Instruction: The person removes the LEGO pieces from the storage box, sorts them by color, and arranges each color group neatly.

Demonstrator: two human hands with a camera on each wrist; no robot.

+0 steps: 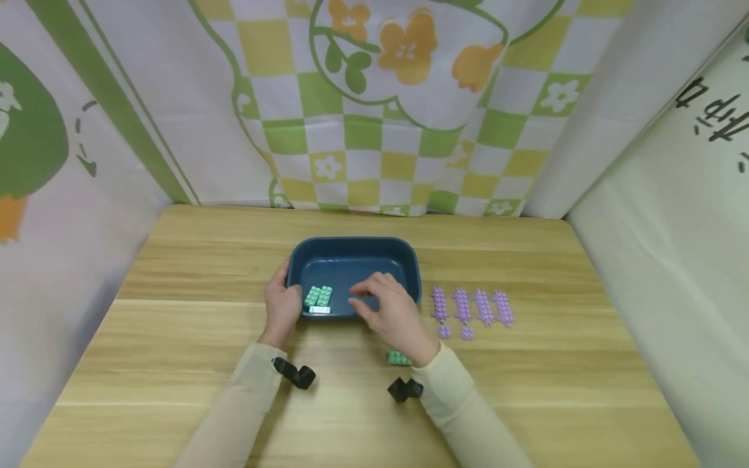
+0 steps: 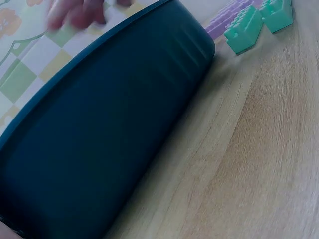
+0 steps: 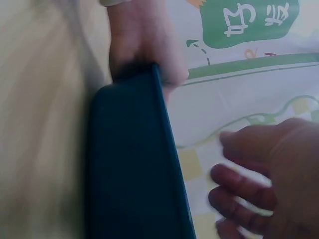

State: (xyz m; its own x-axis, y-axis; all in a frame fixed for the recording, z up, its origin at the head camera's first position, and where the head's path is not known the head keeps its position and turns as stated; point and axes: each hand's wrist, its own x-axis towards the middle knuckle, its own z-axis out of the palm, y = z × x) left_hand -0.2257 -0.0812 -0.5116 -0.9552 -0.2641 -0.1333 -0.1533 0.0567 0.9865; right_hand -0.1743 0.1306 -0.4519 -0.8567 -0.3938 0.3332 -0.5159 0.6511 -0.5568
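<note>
The left hand (image 1: pixel 283 307) grips the blue tray (image 1: pixel 342 270) by its left end; the right hand (image 1: pixel 396 317) hovers above, fingers apart, empty. Green bricks (image 1: pixel 324 296) lie loose inside, near-left; one-sided lifting could slide them.

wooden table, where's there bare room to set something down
Bare table lies left of the left hand, right of the purple bricks, and behind the tray up to the curtain. Crowded: the tray's right end, with purple bricks beside it, the right hand over it and green bricks in front.
</note>
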